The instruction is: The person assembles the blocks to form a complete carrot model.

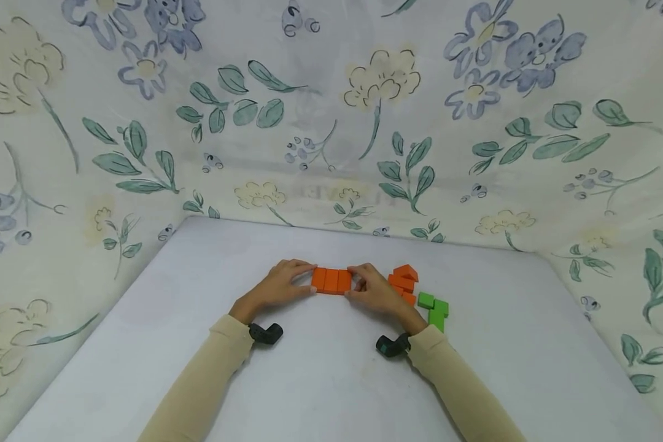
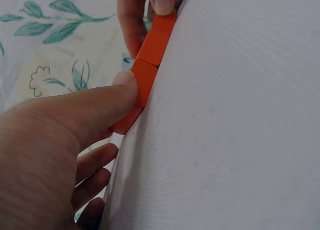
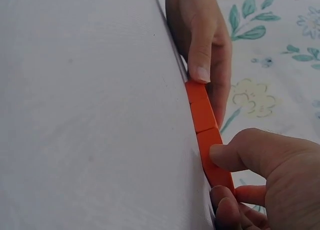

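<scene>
Side by side on the table, several orange blocks point(image 1: 331, 281) form a short row between the two hands. At the row's left end, my left hand point(image 1: 280, 283) pinches the end block, thumb on the near side and a fingertip at the far corner. My right hand point(image 1: 377, 291) grips the opposite end block the same way. In the left wrist view, the left thumb point(image 2: 112, 97) presses against the near face of an orange block point(image 2: 146, 79). The right wrist view shows the right thumb point(image 3: 235, 157) on the near face of another orange block point(image 3: 214, 155).
Right of the right hand lies a group of loose orange blocks point(image 1: 402, 282), one of them triangular on top. Several green blocks point(image 1: 438, 314) sit just beyond, beside the right sleeve. A floral cloth point(image 1: 331, 135) hangs behind the white table point(image 1: 320, 380) and along its sides.
</scene>
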A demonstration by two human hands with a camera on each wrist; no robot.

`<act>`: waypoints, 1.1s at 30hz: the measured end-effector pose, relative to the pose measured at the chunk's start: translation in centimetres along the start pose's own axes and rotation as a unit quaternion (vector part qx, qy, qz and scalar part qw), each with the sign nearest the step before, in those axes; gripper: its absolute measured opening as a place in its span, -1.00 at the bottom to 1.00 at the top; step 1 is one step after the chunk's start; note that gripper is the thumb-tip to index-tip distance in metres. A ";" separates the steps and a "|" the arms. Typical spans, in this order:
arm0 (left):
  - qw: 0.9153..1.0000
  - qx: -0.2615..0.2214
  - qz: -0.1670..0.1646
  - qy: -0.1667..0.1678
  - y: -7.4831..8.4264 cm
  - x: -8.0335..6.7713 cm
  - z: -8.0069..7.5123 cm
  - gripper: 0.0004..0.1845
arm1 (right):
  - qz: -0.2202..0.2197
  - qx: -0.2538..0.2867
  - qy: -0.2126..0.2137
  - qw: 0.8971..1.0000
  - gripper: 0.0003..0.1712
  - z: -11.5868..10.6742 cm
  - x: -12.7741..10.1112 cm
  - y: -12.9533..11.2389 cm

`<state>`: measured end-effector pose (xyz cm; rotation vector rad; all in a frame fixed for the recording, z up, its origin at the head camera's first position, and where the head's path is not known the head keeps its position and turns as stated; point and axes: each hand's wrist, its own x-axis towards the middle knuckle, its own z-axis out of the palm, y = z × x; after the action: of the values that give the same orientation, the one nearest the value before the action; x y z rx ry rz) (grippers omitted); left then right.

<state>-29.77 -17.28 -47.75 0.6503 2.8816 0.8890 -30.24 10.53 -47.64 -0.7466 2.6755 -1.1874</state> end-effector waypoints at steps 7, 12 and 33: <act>1.000 0.007 0.004 0.001 0.0 0.1 -0.2 -0.35 | 0.004 -0.004 -0.010 1.000 -0.27 -0.1 0.1 -0.5; 1.000 -0.002 0.005 -0.005 0.0 0.6 0.2 -0.30 | 0.019 -0.027 -0.018 0.999 -0.19 -1.0 -0.3 -1.0; 0.999 -0.036 -0.011 -0.007 0.2 0.6 0.0 -0.36 | 0.032 -0.149 0.008 0.988 -0.72 -10.2 -9.7 2.2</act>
<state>-30.22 -16.91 -47.61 0.6150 2.8230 0.9759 -25.67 23.28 -43.05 -0.6830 2.9023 -0.7917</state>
